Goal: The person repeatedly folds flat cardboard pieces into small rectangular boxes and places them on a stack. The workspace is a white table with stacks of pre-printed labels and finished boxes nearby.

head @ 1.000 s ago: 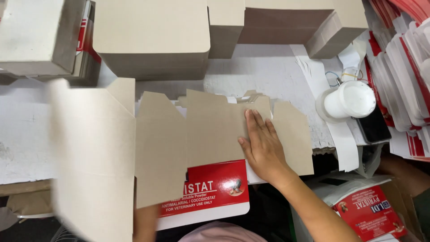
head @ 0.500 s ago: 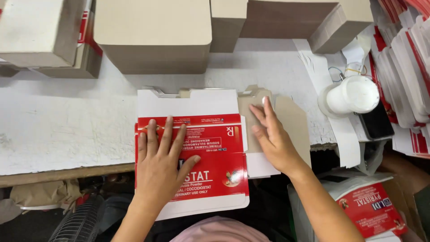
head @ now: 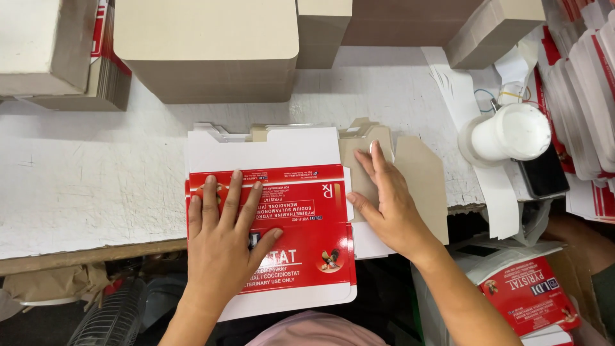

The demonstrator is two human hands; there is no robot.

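The flattened red and white carton [head: 272, 218] lies printed side up at the near edge of the white counter [head: 83, 192], its lower part hanging out past the counter's lip. The left hand [head: 227, 240] presses flat on the red panel, fingers spread wide and gripping nothing, just palm and fingertips down on the card. The right hand [head: 387, 205] lies just beside it, open and flat too, fingers stretched over the brown cardboard flaps [head: 416, 173] that stick out from the carton's right side, thumb touching the carton's right edge. Behind the carton, more white and brown flap edges peek out, stacked beneath it. Farther back on the counter stand big plain cardboard boxes [head: 205, 45] in a row. To the right sits a white cup [head: 512, 131] with a dark phone [head: 544, 173] just beside it, and stacks of red and white flat cartons [head: 589, 102] at the far right edge. Down at lower right, a white bag with a red label [head: 525, 288] sits below counter level.
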